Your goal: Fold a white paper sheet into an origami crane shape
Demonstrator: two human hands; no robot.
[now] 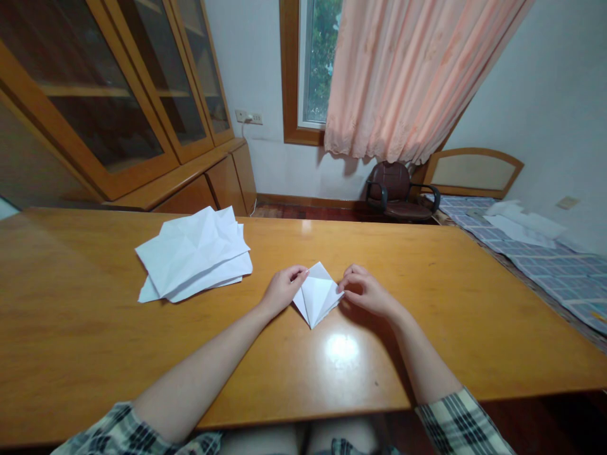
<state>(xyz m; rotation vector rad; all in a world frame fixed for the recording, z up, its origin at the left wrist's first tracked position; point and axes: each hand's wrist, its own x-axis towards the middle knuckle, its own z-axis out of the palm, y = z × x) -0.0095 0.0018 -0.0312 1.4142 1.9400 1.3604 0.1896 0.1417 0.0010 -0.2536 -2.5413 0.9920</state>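
Observation:
A small white folded paper [317, 294], kite-shaped with its point toward me, lies on the wooden table [95, 341]. My left hand [282, 289] pinches the paper's left corner with curled fingers. On the other side, my right hand [367, 292] pinches its right corner, fingertips pressed together on the edge. Both forearms rest over the table's near edge.
A loose stack of creased white sheets [194, 255] lies on the table to the left. Glass-door wooden cabinets [118, 95] stand at the back left. Beyond the table are an office chair [401, 191], a pink curtain [408, 76] and a bed [559, 265] with papers.

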